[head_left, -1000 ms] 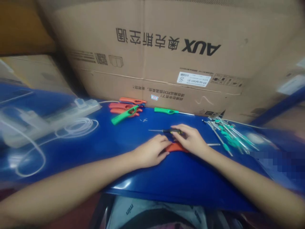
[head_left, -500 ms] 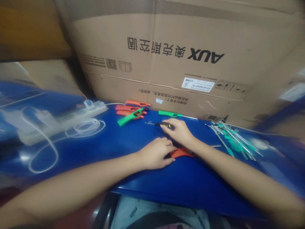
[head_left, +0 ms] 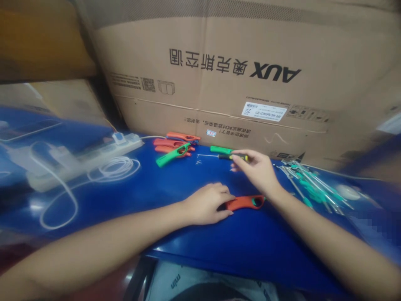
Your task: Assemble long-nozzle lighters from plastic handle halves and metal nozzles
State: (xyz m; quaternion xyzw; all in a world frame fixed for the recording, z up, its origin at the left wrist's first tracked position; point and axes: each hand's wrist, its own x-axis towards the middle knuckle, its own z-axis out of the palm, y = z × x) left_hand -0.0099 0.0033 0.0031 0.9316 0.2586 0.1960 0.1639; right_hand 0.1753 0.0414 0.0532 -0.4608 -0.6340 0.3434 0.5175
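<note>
My left hand [head_left: 213,203] is closed on the left end of an orange lighter casing [head_left: 242,202], which lies on the blue table near its front. Farther back, my right hand [head_left: 255,167] grips a screwdriver [head_left: 224,157] by its black and yellow handle, with the thin shaft pointing left. Just under the tip lies a small heap of screws [head_left: 198,161]. Behind the screwdriver, a green lighter [head_left: 221,149] is partly hidden by my right hand. At the back left, several red and orange lighter casings [head_left: 169,144] lie piled with a green casing [head_left: 173,155].
A large cardboard box [head_left: 200,88] walls off the back of the table. On the right lies a pile of metal lighter tubes with green parts [head_left: 310,184]. A white power strip [head_left: 84,156] and a coiled white cable [head_left: 117,167] occupy the left side.
My right hand has moved right with the screwdriver, lifting its tip off the small screws. More of the orange casing shows now. The left hand has stayed in place.
</note>
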